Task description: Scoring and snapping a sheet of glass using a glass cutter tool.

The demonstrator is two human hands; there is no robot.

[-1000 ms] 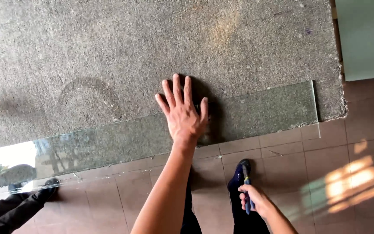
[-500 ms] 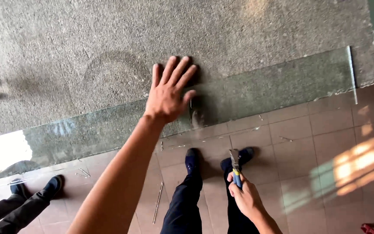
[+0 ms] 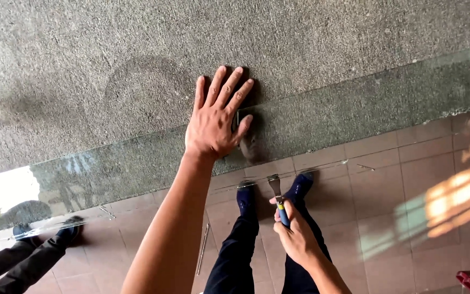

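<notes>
Blue-handled glass cutter (image 3: 279, 202) beside glass sheet (image 3: 354, 111)

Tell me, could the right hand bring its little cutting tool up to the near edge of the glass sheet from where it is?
Probably yes: the right hand holds the tool just below the glass sheet, with nothing between them.

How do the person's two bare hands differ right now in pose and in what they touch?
The left hand lies flat with fingers spread, palm pressed on the clear glass sheet over the grey carpeted surface. The right hand is curled closed around a blue-handled glass-cutting tool, held lower, off the glass. Both are bare.
</notes>
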